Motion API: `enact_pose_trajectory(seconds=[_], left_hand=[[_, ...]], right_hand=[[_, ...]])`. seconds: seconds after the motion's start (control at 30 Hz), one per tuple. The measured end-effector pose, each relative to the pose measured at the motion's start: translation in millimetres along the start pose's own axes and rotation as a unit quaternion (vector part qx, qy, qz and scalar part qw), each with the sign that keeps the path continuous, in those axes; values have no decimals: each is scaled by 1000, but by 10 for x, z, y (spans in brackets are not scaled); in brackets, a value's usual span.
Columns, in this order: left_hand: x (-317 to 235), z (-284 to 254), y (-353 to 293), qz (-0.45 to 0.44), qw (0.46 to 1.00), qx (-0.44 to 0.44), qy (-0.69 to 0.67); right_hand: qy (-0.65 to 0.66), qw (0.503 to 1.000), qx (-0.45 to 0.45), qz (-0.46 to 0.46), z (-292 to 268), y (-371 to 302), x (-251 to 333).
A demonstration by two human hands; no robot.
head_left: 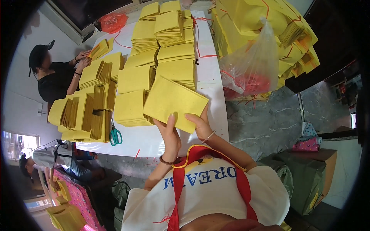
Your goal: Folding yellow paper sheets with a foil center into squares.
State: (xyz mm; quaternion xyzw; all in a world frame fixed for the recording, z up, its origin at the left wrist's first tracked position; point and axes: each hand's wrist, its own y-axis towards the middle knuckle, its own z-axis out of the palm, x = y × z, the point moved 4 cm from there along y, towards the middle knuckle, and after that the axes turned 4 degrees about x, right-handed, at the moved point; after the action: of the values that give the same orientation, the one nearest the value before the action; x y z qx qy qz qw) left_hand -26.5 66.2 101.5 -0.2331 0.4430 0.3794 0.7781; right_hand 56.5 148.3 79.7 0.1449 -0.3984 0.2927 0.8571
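Between my two hands is a stack of yellow paper sheets, tilted and raised over the table's near edge. My left hand grips its lower left edge, thumb on top and the other fingers mostly hidden. On the near right corner my right hand is closed, its thumb pressed on the top sheet and its fingers underneath. Just left of the held stack lies another yellow paper stack. Green-handled scissors rest on the table to the left of that.
Rows of yellow stacks cover much of the white table. At right stands a big yellow pile with a clear plastic bag. A person in black handles paper at left; another person works lower left. A carton stands right.
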Motion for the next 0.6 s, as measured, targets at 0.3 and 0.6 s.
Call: enact_pose_trajectory(seconds=[0.3, 0.6], left_hand=[[-460, 181, 1078, -132, 980, 71, -129], [-182, 355, 2262, -265, 942, 202, -26]], right_hand=[[-73, 992, 101, -23, 318, 71, 316], [-123, 991, 46, 30, 32, 105, 269]])
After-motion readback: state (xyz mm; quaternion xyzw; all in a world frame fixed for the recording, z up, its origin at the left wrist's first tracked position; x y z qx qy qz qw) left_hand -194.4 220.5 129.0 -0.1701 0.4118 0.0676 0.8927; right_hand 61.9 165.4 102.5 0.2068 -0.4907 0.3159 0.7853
